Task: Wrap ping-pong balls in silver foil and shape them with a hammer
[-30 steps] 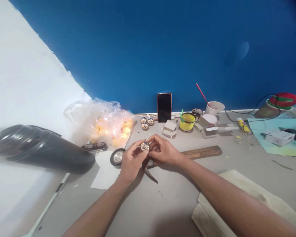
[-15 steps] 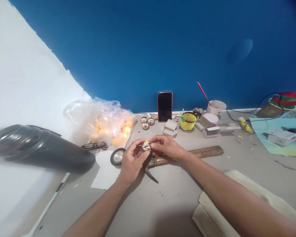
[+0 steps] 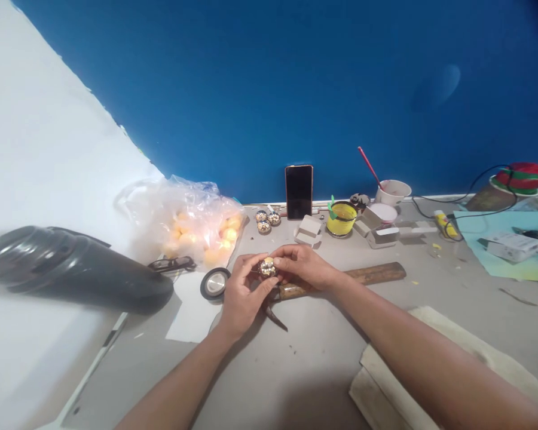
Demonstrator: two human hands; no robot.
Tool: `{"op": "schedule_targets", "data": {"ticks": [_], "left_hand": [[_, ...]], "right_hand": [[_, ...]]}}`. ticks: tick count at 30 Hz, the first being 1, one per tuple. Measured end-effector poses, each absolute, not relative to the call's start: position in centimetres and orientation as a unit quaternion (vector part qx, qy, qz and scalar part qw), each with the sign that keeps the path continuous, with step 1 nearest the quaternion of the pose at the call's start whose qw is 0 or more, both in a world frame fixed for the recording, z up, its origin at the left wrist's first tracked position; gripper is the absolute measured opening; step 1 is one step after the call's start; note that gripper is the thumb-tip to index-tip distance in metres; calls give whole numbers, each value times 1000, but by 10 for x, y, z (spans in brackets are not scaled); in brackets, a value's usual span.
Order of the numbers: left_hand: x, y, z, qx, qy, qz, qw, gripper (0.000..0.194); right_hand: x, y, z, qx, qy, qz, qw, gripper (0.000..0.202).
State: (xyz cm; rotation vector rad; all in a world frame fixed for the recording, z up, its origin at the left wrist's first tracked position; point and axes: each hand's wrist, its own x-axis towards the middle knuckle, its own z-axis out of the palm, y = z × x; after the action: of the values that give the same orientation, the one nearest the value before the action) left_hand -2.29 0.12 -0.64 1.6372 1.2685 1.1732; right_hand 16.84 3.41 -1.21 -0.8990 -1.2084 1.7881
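Between my two hands is a small mirrored ball (image 3: 268, 267), its surface shiny silver with a yellow patch near the top. My left hand (image 3: 243, 291) grips it from the left, thumb below and fingers behind. From the right, the thumb and fingers of my right hand (image 3: 302, 267) close on its upper side. Under the hands lies a claw hammer (image 3: 372, 273) with a wooden handle; my hands hide part of its head. Three similar mirrored balls (image 3: 263, 226) sit together farther back. A round black-rimmed metal disc (image 3: 216, 283) rests beside my left hand.
A clear bag of yellow-orange balls (image 3: 206, 230), glasses (image 3: 173, 263) and a dark cylinder (image 3: 116, 278) stand left. Along the wall are a phone (image 3: 299, 192), a yellow container (image 3: 341, 220), open boxes and a white cup (image 3: 393, 192). A cloth (image 3: 412, 364) lies front right.
The ball has turned slightly in my fingers, showing more of its silver side. My hands have barely shifted, and the left one covers more of the hammer head.
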Motion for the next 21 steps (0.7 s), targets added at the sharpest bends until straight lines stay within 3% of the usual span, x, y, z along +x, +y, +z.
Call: {"op": "schedule_targets", "data": {"ticks": [7, 21], "left_hand": [[-24, -1, -10, 623, 501, 459, 388, 39], [-23, 2, -7, 696, 466, 461, 293, 28]], "right_hand": [[172, 33, -8, -351, -462, 721, 378, 55], [169, 36, -14, -346, -444, 732, 383, 54]]}}
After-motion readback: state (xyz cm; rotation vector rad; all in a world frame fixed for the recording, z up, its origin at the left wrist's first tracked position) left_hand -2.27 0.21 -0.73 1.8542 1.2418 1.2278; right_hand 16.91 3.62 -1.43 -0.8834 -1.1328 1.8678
